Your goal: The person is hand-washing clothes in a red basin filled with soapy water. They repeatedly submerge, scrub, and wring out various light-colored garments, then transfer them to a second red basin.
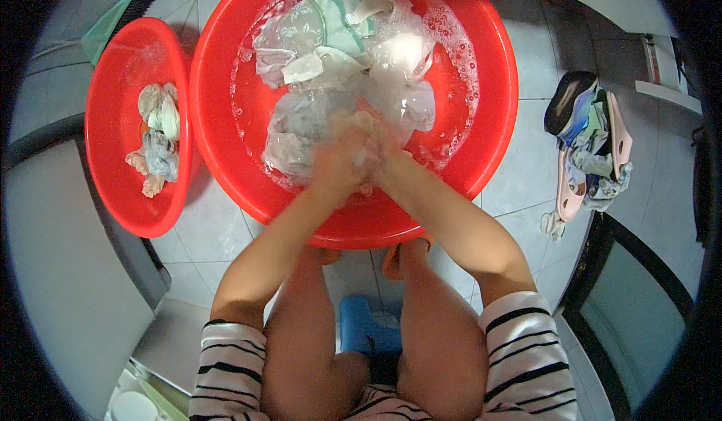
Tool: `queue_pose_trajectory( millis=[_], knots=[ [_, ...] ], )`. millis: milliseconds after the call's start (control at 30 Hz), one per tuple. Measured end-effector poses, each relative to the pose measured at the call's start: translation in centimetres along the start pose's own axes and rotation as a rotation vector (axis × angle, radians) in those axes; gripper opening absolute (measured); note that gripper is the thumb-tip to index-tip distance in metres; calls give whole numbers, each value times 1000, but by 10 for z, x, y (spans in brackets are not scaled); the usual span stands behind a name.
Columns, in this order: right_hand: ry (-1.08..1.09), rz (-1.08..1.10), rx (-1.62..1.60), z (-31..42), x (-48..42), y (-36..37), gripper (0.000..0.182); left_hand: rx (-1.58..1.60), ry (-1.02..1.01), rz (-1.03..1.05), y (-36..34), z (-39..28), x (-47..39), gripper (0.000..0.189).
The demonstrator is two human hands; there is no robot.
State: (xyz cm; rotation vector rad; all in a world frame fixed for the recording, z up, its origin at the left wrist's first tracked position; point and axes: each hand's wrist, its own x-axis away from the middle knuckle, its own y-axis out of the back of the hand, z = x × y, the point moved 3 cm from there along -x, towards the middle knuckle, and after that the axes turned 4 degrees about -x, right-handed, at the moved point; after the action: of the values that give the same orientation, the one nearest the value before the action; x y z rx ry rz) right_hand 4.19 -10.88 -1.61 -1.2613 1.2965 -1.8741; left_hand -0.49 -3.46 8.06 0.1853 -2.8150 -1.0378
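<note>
A large red plastic basin (217,161) of soapy water stands in front of me. Both my hands are close together over its near half, blurred by motion. My left hand (344,156) and my right hand (381,147) press on a light wet cloth (366,125) between them; the fingers are partly hidden by blur and water. Pale wet clothes (296,133) float just left of my hands. Farther off lie a white and green garment (338,17) and a white cloth (403,51), partly under water with foam around them.
At the left, a smaller red basin (104,139) holds several small cloths (161,150). Beyond it is a green dustpan (107,29). Pink slippers (571,195), a dark shoe (569,102) and crumpled socks (592,158) lie on the right-hand floor tiles. A blue plastic stool (361,328) is below me.
</note>
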Motion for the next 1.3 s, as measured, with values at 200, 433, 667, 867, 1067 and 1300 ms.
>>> queue_pose_trajectory(
  millis=[200,433,667,867,1067,1300],
  knots=[
    [307,-722,1043,43,26,-40,33,-80,140,-60,9,45,-42,25],
    [722,-507,1941,53,37,-34,34,-187,-75,90,-10,62,-35,30],
    [325,-560,2159,47,11,-9,38,-346,300,218,-29,94,-48,34],
    [254,-677,1848,49,-4,-1,32,-14,457,102,-33,97,-51,33],
    [104,-361,136,27,-26,-10,35,200,13,-154,-19,14,-21,30],
    [65,-606,242,11,13,-43,34,-143,170,-12,10,36,-48,28]
  ],
)
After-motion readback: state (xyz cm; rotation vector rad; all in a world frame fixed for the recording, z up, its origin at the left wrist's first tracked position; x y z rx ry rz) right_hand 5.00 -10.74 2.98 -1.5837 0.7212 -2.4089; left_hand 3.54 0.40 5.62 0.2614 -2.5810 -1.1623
